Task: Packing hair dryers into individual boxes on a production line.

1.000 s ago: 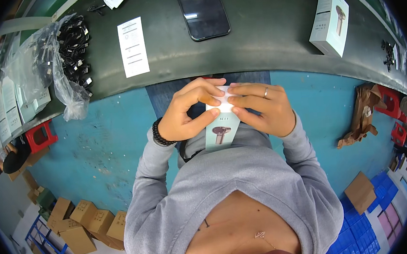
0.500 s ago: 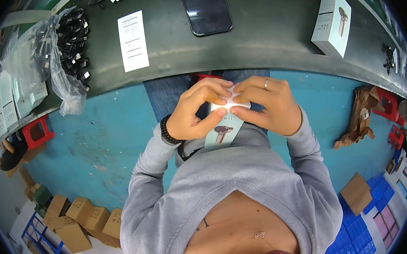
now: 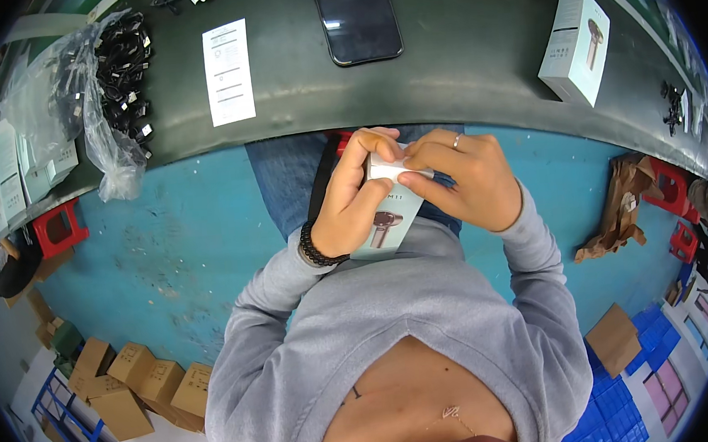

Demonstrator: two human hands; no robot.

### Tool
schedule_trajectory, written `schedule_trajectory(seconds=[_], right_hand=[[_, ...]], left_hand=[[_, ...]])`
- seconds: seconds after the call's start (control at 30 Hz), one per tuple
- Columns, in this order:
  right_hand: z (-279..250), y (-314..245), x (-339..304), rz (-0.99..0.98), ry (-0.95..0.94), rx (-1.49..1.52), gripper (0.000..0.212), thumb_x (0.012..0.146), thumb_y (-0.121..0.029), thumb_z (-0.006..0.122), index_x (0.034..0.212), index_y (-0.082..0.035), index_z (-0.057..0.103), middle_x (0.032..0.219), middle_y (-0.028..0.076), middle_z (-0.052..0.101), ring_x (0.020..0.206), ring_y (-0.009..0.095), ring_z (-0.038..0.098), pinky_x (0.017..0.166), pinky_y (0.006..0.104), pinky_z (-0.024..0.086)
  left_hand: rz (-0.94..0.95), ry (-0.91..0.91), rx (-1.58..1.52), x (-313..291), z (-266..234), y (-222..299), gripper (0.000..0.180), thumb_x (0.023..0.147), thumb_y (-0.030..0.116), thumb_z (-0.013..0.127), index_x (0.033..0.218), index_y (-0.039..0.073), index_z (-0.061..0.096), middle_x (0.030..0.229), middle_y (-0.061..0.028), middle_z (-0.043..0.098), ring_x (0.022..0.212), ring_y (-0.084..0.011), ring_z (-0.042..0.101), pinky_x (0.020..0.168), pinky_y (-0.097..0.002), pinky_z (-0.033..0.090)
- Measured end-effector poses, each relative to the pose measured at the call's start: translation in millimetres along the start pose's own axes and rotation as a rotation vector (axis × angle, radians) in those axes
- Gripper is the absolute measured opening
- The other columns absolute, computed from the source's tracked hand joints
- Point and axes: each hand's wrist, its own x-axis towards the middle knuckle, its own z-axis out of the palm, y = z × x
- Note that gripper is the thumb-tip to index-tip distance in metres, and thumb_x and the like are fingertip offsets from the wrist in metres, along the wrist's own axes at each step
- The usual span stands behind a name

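A small white and pale-green product box point(image 3: 388, 225), printed with a dark handheld device, is upright at my lap with its top end toward the table. My left hand point(image 3: 348, 209) is wrapped round its left side, thumb near the top edge and fingers over the far side. My right hand point(image 3: 474, 177), wearing a ring, presses thumb and fingertips on the white top end at its right corner. The fingers partly hide the top, so I cannot tell whether its flap is fully tucked in.
On the dark green table lie a printed paper slip point(image 3: 228, 73), a black phone point(image 3: 357, 17) and a similar box point(image 3: 575, 50). Black cables in a plastic bag point(image 3: 118, 131) and several boxes point(image 3: 10, 177) are at the left. Red stools point(image 3: 62, 230) and cardboard boxes point(image 3: 137, 367) stand on the floor.
My left hand has slid from the top end down the box's left side, uncovering part of the white top. My right hand stays at the top right corner.
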Motion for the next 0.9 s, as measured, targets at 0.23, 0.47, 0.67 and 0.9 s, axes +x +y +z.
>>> schedule_trajectory(seconds=[0.23, 0.47, 0.67, 0.9], right_hand=[[-1, -1, -1, 0.017, 0.0, -0.001, 0.012, 0.071, -0.009, 0.072, 0.078, -0.003, 0.063, 0.083, 0.009, 0.065, 0.064, 0.025, 0.063, 0.052, 0.0289, 0.049], [-2, 4, -9, -0.15, -0.012, -0.124, 0.016, 0.069, -0.009, 0.071, 0.083, -0.005, 0.065, 0.091, 0.009, 0.064, 0.07, 0.024, 0.065, 0.053, 0.0291, 0.051], [3, 16, -17, -0.234, 0.034, -0.106, 0.025, 0.067, -0.009, 0.072, 0.091, -0.006, 0.066, 0.1, 0.01, 0.063, 0.082, 0.025, 0.065, 0.059, 0.0302, 0.053], [11, 4, -12, 0.041, 0.095, 0.348, 0.025, 0.067, -0.011, 0.074, 0.089, -0.003, 0.065, 0.096, 0.011, 0.06, 0.089, 0.025, 0.059, 0.077, 0.0325, 0.046]], left_hand=[[-0.11, -0.008, -0.222, 5, 3, 2, 0.035, 0.067, -0.006, 0.041, 0.1, 0.005, 0.042, 0.097, -0.0061, 0.046, 0.102, -0.0158, 0.042, 0.102, -0.0321, 0.024], [-0.018, 0.044, -0.234, 3, 7, -5, 0.032, 0.068, -0.008, 0.042, 0.097, 0.007, 0.04, 0.09, -0.0053, 0.046, 0.1, -0.0165, 0.043, 0.104, -0.0369, 0.024], [0.298, 0.017, -0.001, -5, -5, -16, 0.029, 0.076, -0.009, 0.051, 0.094, 0.009, 0.039, 0.089, -0.0079, 0.054, 0.106, -0.0274, 0.047, 0.099, -0.0467, 0.028], [0.316, -0.178, 0.029, 0, -1, -9, 0.027, 0.078, -0.006, 0.056, 0.095, 0.009, 0.041, 0.093, -0.007, 0.057, 0.114, -0.0311, 0.045, 0.098, -0.0454, 0.029]])
